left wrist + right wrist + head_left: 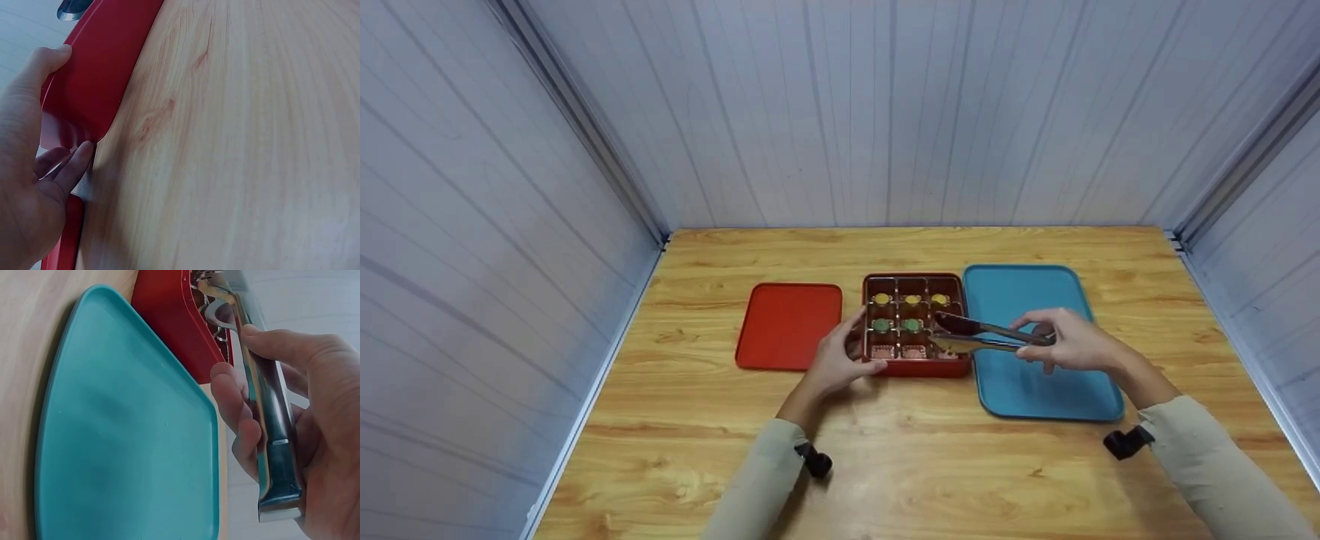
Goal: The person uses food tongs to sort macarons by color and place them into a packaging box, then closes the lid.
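Observation:
A red box (915, 368) with a clear divided insert stands mid-table. Yellow pieces (912, 300) sit in its back row, green pieces (912, 325) in the middle row, pink pieces (913, 352) in the front row. My left hand (834, 365) holds the box's front left corner, thumb on the front wall, fingers at the side. My right hand (1072, 341) grips metal tongs (270, 399) by their handle. The tongs' tips reach over the box's right column, their arms apart, and hide part of it. Whether they touch a piece I cannot tell.
A flat red lid (789, 326) lies left of the box. On the right, a blue tray (1050, 397) lies against the box's side, under my right hand. Pale panel walls (847, 112) enclose the wooden table (885, 465) at the back and sides.

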Available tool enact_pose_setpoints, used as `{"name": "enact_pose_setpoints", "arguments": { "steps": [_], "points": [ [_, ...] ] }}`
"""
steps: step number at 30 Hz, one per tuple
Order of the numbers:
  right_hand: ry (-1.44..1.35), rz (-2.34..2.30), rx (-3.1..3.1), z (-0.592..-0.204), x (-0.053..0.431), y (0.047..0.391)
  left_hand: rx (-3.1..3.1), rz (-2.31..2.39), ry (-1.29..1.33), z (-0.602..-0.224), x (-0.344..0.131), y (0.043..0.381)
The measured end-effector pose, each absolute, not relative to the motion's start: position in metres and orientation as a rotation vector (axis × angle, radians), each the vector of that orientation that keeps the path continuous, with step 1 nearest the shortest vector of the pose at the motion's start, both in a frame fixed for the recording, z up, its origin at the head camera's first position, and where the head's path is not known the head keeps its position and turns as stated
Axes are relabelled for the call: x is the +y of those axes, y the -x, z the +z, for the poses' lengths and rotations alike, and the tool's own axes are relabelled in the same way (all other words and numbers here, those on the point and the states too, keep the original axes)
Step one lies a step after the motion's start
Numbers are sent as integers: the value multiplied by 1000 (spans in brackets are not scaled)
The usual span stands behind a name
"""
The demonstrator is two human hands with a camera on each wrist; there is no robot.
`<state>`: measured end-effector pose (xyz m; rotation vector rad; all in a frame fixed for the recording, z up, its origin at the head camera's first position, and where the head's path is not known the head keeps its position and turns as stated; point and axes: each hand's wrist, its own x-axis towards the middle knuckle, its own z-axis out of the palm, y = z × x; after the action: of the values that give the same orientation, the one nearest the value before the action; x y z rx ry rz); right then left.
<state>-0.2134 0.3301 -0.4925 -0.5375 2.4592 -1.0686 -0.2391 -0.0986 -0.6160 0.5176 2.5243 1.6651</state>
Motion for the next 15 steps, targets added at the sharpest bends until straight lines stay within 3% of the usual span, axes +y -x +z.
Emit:
{"name": "enact_pose_setpoints", "arguments": {
  "steps": [15],
  "points": [
    [363,-1288,2669,-514,313,205,2476,1666,-451,-600,-97,231]
  ]
}}
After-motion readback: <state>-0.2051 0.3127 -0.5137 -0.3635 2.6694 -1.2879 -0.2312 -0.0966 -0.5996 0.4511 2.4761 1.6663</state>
